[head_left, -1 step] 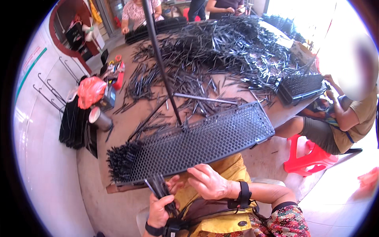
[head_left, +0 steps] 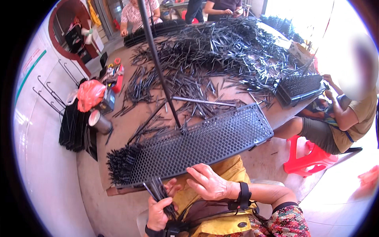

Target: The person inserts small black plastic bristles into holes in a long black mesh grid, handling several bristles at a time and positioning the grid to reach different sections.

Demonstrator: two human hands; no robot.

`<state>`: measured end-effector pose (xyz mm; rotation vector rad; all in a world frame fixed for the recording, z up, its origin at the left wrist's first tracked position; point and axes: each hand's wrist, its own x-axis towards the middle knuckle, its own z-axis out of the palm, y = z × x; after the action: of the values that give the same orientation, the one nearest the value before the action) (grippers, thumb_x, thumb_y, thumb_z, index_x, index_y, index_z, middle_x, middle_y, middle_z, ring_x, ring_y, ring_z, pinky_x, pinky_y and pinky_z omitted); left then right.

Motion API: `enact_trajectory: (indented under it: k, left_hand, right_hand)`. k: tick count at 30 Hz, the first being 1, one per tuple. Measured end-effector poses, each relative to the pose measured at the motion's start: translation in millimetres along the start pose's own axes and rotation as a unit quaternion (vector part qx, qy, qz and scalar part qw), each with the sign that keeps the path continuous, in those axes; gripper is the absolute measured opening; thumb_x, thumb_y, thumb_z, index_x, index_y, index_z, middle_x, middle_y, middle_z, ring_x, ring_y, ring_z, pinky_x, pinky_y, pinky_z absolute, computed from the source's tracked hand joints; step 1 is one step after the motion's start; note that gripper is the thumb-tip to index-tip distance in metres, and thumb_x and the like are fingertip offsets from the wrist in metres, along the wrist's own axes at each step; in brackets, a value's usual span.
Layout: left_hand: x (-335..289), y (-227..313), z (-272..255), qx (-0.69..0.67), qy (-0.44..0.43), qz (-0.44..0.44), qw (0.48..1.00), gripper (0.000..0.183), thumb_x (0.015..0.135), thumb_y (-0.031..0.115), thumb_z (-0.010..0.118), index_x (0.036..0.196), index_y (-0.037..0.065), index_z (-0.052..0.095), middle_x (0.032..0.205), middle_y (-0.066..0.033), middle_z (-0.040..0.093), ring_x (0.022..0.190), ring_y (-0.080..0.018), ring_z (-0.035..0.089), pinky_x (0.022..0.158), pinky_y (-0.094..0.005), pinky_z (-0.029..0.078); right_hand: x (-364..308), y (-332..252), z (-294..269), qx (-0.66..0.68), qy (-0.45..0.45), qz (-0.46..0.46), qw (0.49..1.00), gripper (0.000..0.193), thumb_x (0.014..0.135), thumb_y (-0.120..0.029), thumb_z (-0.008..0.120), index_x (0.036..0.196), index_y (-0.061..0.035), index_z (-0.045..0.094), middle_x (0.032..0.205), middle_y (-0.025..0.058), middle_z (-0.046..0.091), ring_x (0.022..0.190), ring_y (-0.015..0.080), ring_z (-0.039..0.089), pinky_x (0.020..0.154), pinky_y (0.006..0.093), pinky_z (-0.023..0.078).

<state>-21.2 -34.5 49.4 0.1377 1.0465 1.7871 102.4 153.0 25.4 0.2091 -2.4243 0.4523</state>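
Note:
My left hand (head_left: 158,211) is closed around a bundle of thin black sticks (head_left: 159,193), which point up and to the left. My right hand (head_left: 210,182) is just below the front edge of a long black perforated tray (head_left: 203,138). Its fingers are loosely bent and slightly apart, and I see nothing between them. Whether the fingertips touch the tray's edge, I cannot tell. The tray lies slanted on the near side of the table, with a dense cluster of black sticks (head_left: 121,162) standing in the holes at its left end.
A large heap of loose black sticks (head_left: 221,51) covers the table's far side. A dark pole (head_left: 157,59) rises beyond the tray. At left are a red plastic bag (head_left: 91,93) and a cylindrical container (head_left: 100,122). A co-worker handles another black tray (head_left: 302,87) at right, near a red stool (head_left: 310,158).
My right hand's fingers have spread slightly. The bundle in my left hand has shifted a little. The tray stays in place.

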Motion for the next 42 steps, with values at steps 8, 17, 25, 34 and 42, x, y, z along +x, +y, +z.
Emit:
enact_trajectory:
  k: [8,17,25,34,42]
  left_hand:
    - [9,10,-4,-0.003,0.087,0.07,0.994,0.033,0.074,-0.008,0.052,0.106,0.001,0.049,0.113,-0.0186,0.053,0.112,-0.0325,0.052,0.051,-0.033,0.054]
    - [11,8,2,0.007,0.086,0.045,0.995,0.031,0.075,-0.007,0.053,0.104,0.003,0.05,0.108,-0.0214,0.056,0.107,-0.0337,0.055,0.053,-0.032,0.052]
    - [9,5,18,0.022,0.099,0.016,0.995,0.029,0.076,-0.008,0.05,0.103,0.002,0.048,0.111,-0.0224,0.055,0.106,-0.0328,0.056,0.054,-0.0326,0.053]
    - [-2,-7,39,0.052,0.107,-0.098,0.988,0.037,0.083,0.003,0.054,0.118,0.006,0.042,0.095,-0.0175,0.059,0.085,-0.0302,0.062,0.069,-0.0416,0.054]
    - [8,-38,38,0.033,0.083,-0.091,0.992,0.036,0.083,0.005,0.059,0.116,0.006,0.047,0.074,-0.0107,0.056,0.062,-0.0211,0.056,0.055,-0.0338,0.047]
  right_hand:
    - [-13,30,6,-0.163,-0.056,0.024,0.985,0.042,0.077,-0.02,0.055,0.108,0.0087,0.052,0.116,0.0303,0.049,0.114,0.0451,0.044,0.092,0.0522,0.038]
    - [-29,61,-25,-0.158,-0.069,-0.021,0.985,0.038,0.071,-0.012,0.055,0.103,0.0092,0.053,0.118,0.029,0.05,0.117,0.0404,0.045,0.095,0.0485,0.038]
    - [-30,84,-33,-0.131,-0.047,-0.045,0.989,0.038,0.069,-0.012,0.055,0.101,0.0082,0.053,0.118,0.0281,0.05,0.116,0.0408,0.046,0.095,0.0497,0.039]
    - [-28,75,-38,-0.015,0.034,-0.028,0.999,0.033,0.059,-0.001,0.066,0.089,0.0081,0.055,0.102,0.0248,0.056,0.102,0.042,0.053,0.084,0.0502,0.046]
    - [-19,48,-29,0.167,0.042,-0.03,0.985,0.025,0.067,0.005,0.065,0.09,0.0076,0.054,0.086,0.0168,0.059,0.076,0.0312,0.06,0.063,0.0371,0.051]
